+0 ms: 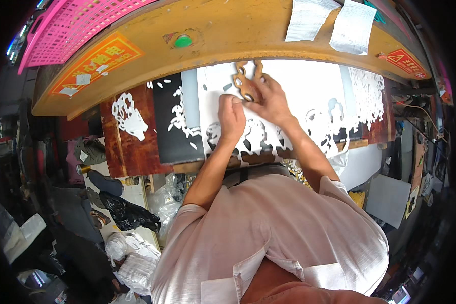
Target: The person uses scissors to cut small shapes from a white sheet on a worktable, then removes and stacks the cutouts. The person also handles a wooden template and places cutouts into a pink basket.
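My right hand [272, 103] has its fingers around a tan cutting die [244, 87], a curved frame with several rounded openings. The die rests on or just above a white sheet [309, 83]; I cannot tell which. Close by on the left, my left hand [231, 119] is closed, its thumb and fingers pressed together near the die's lower end. What it holds, if anything, is hidden. Along its near edge the sheet has several cut-out openings [316, 119]. Small dark oblong shapes show on the sheet beside the die.
A yellow machine beam [213, 38] with a green button [182, 41] spans the far side, close beyond my hands. White offcuts [129, 114] lie at left, and small white pieces [367, 96] at right. A pink basket [81, 30] sits atop the beam.
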`<state>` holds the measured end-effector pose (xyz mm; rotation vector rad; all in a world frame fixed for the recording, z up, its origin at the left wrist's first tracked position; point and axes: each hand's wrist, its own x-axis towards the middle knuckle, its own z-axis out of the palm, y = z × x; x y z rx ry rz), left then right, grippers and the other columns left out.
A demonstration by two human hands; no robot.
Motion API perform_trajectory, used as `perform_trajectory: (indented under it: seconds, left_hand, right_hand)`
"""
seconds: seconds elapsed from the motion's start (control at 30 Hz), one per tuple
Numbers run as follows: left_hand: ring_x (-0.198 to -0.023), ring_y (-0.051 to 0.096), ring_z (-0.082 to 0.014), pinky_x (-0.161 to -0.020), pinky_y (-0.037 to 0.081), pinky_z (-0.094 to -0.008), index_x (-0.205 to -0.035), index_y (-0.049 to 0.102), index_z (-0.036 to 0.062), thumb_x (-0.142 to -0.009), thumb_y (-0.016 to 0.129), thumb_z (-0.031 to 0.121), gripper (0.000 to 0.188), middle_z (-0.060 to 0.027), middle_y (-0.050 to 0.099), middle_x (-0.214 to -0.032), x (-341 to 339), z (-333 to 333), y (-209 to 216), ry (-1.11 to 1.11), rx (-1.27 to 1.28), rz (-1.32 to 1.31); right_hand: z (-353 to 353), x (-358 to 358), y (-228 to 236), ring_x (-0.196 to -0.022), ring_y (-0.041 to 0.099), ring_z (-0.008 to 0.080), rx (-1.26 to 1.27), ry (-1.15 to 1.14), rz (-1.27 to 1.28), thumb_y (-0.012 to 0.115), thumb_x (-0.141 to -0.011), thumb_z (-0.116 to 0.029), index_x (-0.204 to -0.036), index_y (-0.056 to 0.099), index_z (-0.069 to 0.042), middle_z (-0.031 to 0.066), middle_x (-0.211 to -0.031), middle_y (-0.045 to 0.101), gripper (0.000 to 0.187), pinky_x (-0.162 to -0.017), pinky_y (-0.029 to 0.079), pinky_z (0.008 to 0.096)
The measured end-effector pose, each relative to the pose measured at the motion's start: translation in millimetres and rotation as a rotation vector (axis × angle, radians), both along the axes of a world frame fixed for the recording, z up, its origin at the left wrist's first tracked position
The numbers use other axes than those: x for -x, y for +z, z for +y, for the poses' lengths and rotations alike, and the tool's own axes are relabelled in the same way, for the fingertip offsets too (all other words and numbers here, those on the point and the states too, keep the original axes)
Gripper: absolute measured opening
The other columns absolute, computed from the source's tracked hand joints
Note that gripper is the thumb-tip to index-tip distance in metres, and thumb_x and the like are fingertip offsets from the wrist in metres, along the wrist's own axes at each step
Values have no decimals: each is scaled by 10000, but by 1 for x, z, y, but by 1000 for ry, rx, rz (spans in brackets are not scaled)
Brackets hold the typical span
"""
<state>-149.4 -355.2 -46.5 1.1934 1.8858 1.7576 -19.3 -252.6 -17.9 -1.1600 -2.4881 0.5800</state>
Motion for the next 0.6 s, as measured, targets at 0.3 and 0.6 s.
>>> perform_trajectory:
  seconds: [0.3, 0.6]
  left_hand:
    - [-857, 620, -400, -779, 507, -483, -989, 591, 6, -1014, 525, 78, 101, -187, 619, -950, -45, -61, -27, -3, 90, 85]
    - [-856, 650, -330, -758, 514, -464, -1031, 628, 64, -943, 717, 280, 250, -112, 648, -945, -68, -88, -11, -115, 153, 335]
  right_hand:
    - [-60, -47, 10, -1041, 672, 226, 455, -20, 430, 828, -779, -183, -1313, 721, -55, 123, -1223, 714, 559, -979, 541, 386]
    - [-32, -121, 81, -941, 676, 127, 706, -264, 810, 803, -835, -61, -1411, 649, -8, 84, -1107, 749, 598, -879, 545, 273]
